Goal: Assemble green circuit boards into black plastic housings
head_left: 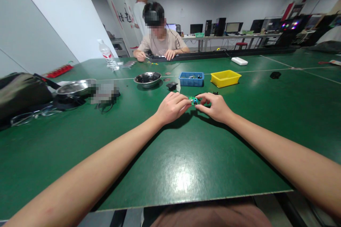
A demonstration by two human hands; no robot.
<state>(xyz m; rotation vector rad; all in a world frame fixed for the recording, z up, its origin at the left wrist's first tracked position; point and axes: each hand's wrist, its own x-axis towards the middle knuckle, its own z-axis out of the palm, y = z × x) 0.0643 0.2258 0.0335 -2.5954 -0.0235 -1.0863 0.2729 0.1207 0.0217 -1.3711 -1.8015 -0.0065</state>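
Head view: a green table (170, 170) carries a yellow tray (225, 78) and blue tray (191, 79) within reach. Nearer, the left hand (172, 107) and right hand (215, 106) pinch a small circuit board (193, 100) between them, steadying it just above the tabletop.

Bright overhead glare on table (183, 177); edges warped.

A big green table (176, 163) held many things. A blue box (191, 79) sat just beside a yellow box (225, 78). A shiny bowl (147, 79) stood near them. A water bottle (108, 55), a dark bag (21, 93) and glasses (32, 115) lay farther left.
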